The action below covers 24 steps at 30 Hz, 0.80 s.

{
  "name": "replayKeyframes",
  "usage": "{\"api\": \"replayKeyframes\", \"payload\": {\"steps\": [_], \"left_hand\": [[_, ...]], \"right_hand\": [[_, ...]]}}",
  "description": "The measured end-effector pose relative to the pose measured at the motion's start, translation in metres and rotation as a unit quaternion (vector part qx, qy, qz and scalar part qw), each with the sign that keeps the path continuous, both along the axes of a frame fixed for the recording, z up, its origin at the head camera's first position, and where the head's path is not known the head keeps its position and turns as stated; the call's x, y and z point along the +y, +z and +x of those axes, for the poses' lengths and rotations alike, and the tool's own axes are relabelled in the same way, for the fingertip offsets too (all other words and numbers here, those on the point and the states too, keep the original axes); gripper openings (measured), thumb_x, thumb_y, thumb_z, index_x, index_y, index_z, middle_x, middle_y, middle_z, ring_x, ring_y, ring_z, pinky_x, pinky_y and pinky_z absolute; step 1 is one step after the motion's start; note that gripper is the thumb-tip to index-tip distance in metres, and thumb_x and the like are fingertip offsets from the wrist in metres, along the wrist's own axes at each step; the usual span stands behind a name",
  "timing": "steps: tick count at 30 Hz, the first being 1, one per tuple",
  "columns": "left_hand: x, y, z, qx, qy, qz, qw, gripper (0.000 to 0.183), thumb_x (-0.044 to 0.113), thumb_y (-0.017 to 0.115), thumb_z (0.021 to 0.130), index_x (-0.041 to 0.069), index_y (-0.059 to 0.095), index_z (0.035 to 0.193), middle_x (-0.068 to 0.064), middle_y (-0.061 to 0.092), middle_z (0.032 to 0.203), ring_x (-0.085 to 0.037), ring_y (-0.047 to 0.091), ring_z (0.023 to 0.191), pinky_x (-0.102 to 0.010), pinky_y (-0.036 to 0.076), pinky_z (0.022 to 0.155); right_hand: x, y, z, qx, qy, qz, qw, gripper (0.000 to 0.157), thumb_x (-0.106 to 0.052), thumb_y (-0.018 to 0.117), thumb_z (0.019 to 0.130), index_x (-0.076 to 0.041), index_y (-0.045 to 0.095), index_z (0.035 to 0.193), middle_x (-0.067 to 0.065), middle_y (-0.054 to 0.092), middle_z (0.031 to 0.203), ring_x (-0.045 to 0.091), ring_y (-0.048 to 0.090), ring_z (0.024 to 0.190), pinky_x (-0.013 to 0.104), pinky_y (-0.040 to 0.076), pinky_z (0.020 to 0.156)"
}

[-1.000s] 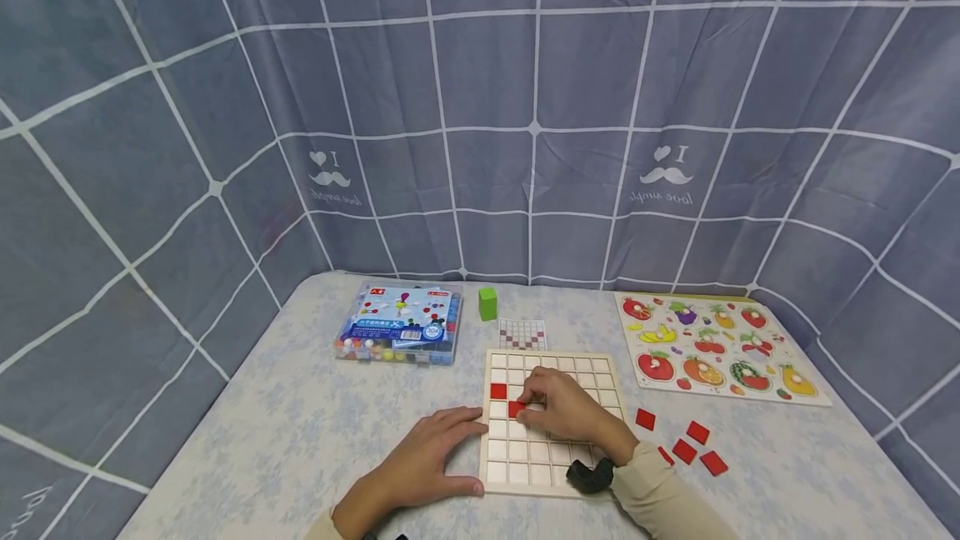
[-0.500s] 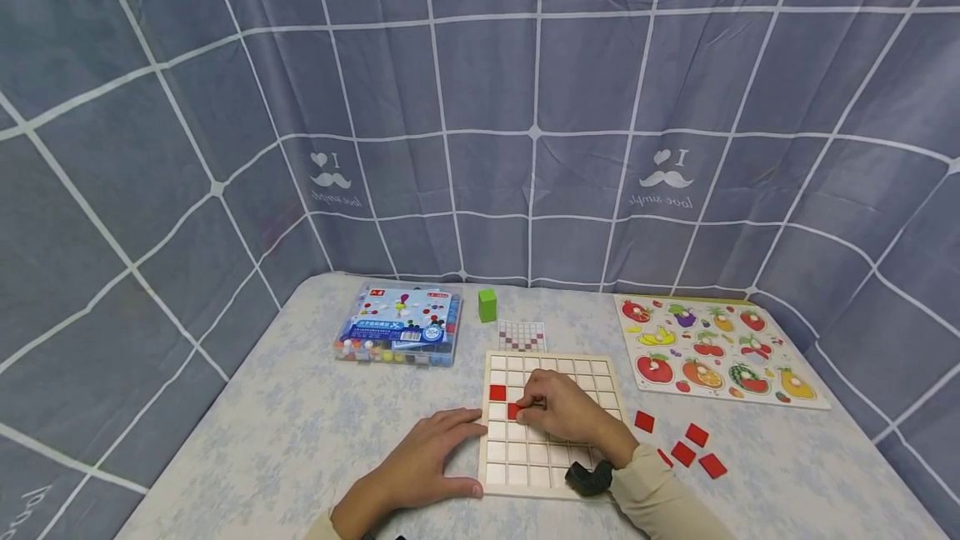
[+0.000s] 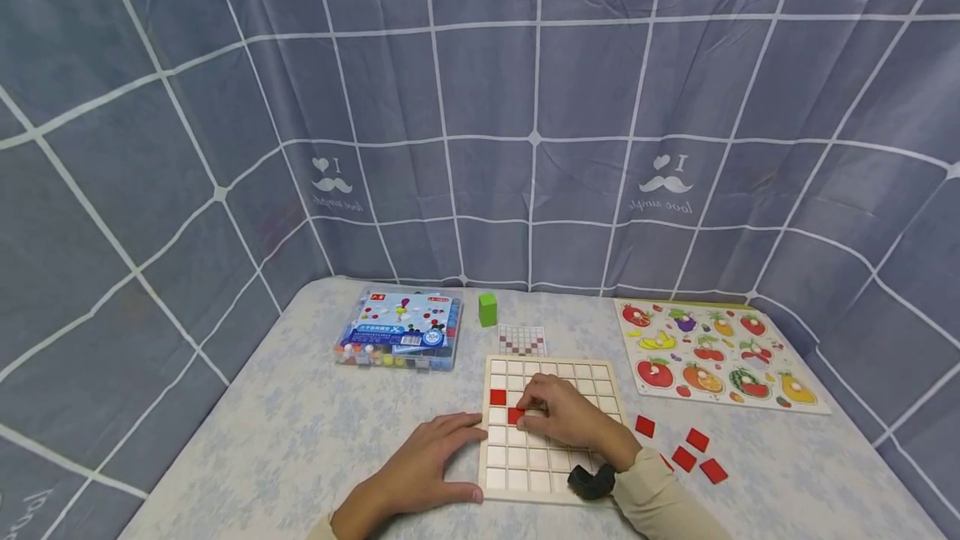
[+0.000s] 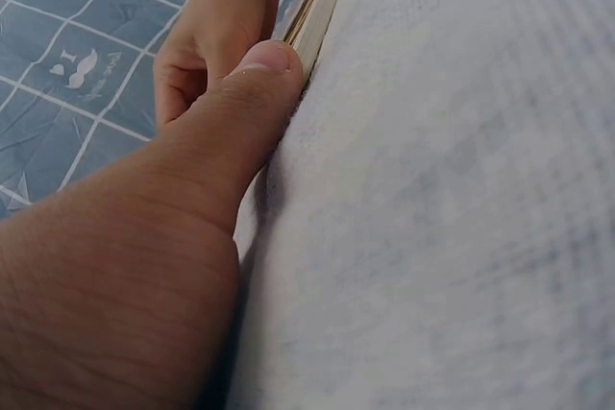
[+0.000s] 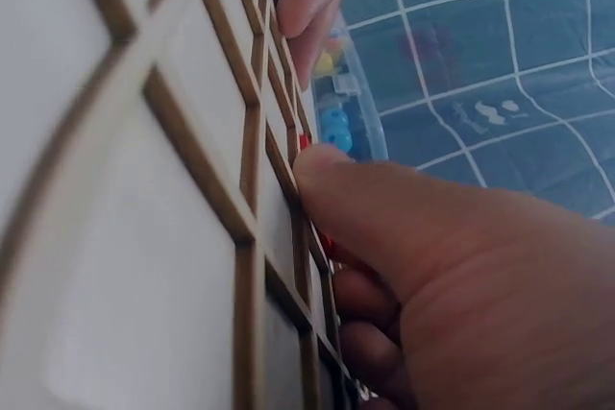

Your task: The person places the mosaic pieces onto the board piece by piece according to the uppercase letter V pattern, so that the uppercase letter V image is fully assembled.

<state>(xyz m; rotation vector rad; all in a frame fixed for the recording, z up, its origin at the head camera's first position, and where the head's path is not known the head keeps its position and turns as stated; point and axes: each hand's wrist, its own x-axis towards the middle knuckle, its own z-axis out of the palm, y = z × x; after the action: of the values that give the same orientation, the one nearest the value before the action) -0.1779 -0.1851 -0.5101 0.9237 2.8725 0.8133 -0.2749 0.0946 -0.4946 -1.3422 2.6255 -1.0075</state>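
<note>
A wooden grid board (image 3: 496, 457) of square cells lies on the table in the head view. My right hand (image 3: 566, 413) is over its middle, thumb and curled index finger pinching a red square tile (image 3: 515, 416) at a cell in the second column. Up and left of it, another red tile (image 3: 498, 397) sits in a first-column cell. My left hand (image 3: 427, 461) rests on the table, fingers and thumb (image 4: 264, 57) relaxed against the board's left edge. In the right wrist view the right thumb (image 5: 332, 165) is right at the grid ridges, covering most of the pinched tile.
Several loose red tiles (image 3: 683, 458) lie right of the board. Behind it are a small pattern card (image 3: 522, 340) and a green block (image 3: 487, 309). A clear-lidded box (image 3: 401, 327) of coloured pieces stands back left, a fruit puzzle board (image 3: 720, 352) back right.
Both hands and the tiles hold their places on the board. Everything in the head view sits slightly lower, as the head camera has tilted a little.
</note>
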Motion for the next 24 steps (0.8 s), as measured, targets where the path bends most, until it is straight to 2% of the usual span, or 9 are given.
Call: {"api": "replayKeyframes", "payload": {"steps": [4, 8, 14, 17, 19, 21, 24], "left_hand": [[0.002, 0.000, -0.002, 0.007, -0.004, 0.001, 1.0000, 0.074, 0.073, 0.062, 0.086, 0.027, 0.056, 0.143, 0.005, 0.044, 0.154, -0.022, 0.041, 0.140, -0.058, 0.035, 0.107], [0.004, -0.001, -0.003, 0.001, -0.004, -0.002, 1.0000, 0.074, 0.074, 0.061, 0.086, 0.028, 0.056, 0.144, 0.005, 0.044, 0.154, -0.022, 0.040, 0.140, -0.058, 0.035, 0.107], [0.004, -0.002, -0.003, -0.007, -0.006, 0.001, 1.0000, 0.074, 0.074, 0.061, 0.086, 0.028, 0.055, 0.144, 0.006, 0.044, 0.154, -0.022, 0.040, 0.140, -0.058, 0.035, 0.106], [0.003, -0.002, -0.003, -0.006, -0.005, 0.002, 1.0000, 0.074, 0.074, 0.061, 0.086, 0.029, 0.055, 0.144, 0.006, 0.044, 0.154, -0.022, 0.040, 0.140, -0.059, 0.036, 0.105], [0.001, -0.002, -0.002, -0.004, -0.004, 0.001, 1.0000, 0.074, 0.074, 0.061, 0.086, 0.028, 0.055, 0.143, 0.006, 0.044, 0.154, -0.023, 0.040, 0.140, -0.059, 0.037, 0.104], [0.000, -0.002, -0.001, -0.003, -0.002, 0.002, 1.0000, 0.074, 0.074, 0.062, 0.085, 0.028, 0.056, 0.143, 0.005, 0.045, 0.153, -0.023, 0.041, 0.139, -0.060, 0.037, 0.104], [-0.001, -0.001, 0.000, -0.002, -0.003, 0.006, 1.0000, 0.074, 0.073, 0.062, 0.085, 0.027, 0.056, 0.143, 0.005, 0.045, 0.153, -0.023, 0.041, 0.139, -0.060, 0.036, 0.104]], "right_hand": [[0.004, 0.009, 0.002, -0.030, 0.001, 0.020, 0.999, 0.018, -0.031, 0.069, 0.099, -0.016, 0.071, 0.108, -0.011, 0.060, 0.098, 0.007, 0.054, 0.086, 0.029, 0.048, 0.078], [0.015, 0.016, 0.004, -0.059, 0.009, -0.010, 0.998, 0.029, -0.030, 0.059, 0.104, -0.006, 0.068, 0.119, -0.009, 0.061, 0.103, 0.008, 0.057, 0.089, 0.031, 0.050, 0.079], [0.063, 0.023, 0.005, -0.047, -0.012, -0.064, 0.997, 0.021, -0.019, 0.062, 0.103, -0.005, 0.070, 0.117, -0.002, 0.066, 0.104, 0.010, 0.061, 0.092, 0.032, 0.052, 0.080], [0.099, 0.028, 0.011, -0.059, -0.057, -0.056, 0.995, 0.019, -0.018, 0.064, 0.102, -0.006, 0.070, 0.115, 0.000, 0.068, 0.104, 0.009, 0.062, 0.093, 0.032, 0.053, 0.081], [0.124, 0.031, 0.017, -0.077, -0.102, -0.037, 0.991, 0.020, -0.020, 0.067, 0.100, -0.007, 0.071, 0.115, -0.001, 0.068, 0.104, 0.009, 0.062, 0.093, 0.032, 0.052, 0.082], [0.149, 0.033, 0.025, -0.097, -0.151, -0.012, 0.984, 0.023, -0.023, 0.070, 0.098, -0.009, 0.071, 0.116, -0.003, 0.068, 0.104, 0.011, 0.062, 0.094, 0.033, 0.053, 0.082], [0.183, 0.033, 0.039, -0.130, -0.222, 0.016, 0.966, 0.027, -0.023, 0.074, 0.094, -0.009, 0.070, 0.117, -0.001, 0.068, 0.107, 0.019, 0.062, 0.097, 0.039, 0.052, 0.083]]}}
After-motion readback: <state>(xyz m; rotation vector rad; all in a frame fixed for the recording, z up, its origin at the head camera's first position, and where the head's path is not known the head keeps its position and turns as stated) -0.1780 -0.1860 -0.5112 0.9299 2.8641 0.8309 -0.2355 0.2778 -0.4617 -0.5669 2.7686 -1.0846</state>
